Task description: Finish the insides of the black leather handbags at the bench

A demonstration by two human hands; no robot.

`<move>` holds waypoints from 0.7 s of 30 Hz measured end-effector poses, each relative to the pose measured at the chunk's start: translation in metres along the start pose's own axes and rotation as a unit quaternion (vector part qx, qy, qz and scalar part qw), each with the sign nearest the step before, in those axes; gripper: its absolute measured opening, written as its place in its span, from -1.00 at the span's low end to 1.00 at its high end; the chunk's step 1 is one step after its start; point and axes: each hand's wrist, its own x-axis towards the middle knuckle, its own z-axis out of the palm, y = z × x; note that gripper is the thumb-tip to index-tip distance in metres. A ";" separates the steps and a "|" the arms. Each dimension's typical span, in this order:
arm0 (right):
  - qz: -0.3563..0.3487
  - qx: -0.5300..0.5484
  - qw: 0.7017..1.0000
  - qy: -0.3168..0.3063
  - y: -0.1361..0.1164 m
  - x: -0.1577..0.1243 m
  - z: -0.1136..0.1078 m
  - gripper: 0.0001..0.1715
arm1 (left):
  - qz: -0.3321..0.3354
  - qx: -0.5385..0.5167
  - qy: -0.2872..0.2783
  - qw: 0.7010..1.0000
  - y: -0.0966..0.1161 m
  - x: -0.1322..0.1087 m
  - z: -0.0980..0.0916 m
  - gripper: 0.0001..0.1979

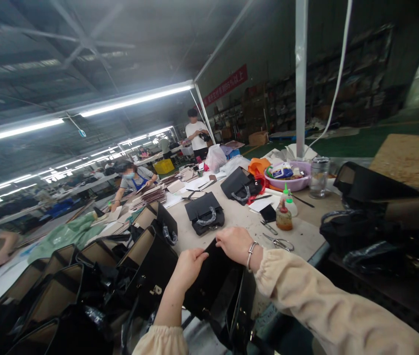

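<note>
A black handbag point(216, 291) stands at the near edge of the worktable point(239, 217), right in front of me. My left hand point(189, 266) grips its top edge on the left, fingers curled over the rim. My right hand point(236, 244), with a silver bracelet on the wrist, is closed on the bag's top edge on the right. Both sleeves are cream coloured.
A row of open black bags point(94, 276) runs along the left. Two more black bags point(205, 213) lie on the table, with scissors point(279, 242), a glue bottle point(284, 217), a pink basin point(290, 180) and a jar point(319, 176). A seated person point(133, 180) works at the far left.
</note>
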 end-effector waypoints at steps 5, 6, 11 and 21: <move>0.001 0.003 1.000 0.009 0.000 0.001 0.000 -0.79 | 0.001 0.003 0.009 1.000 0.000 -0.001 0.002 -0.70; 0.002 0.004 1.000 0.006 0.000 0.001 0.000 -0.78 | 0.002 0.002 0.007 1.000 0.000 -0.001 0.002 -0.70; 0.012 0.006 1.000 0.002 0.000 0.001 0.000 -0.78 | 0.005 0.005 0.009 1.000 0.002 -0.002 0.003 -0.69; 0.012 0.006 1.000 0.020 0.002 0.002 0.004 -0.82 | 0.000 0.018 0.013 1.000 0.003 -0.003 0.006 -0.69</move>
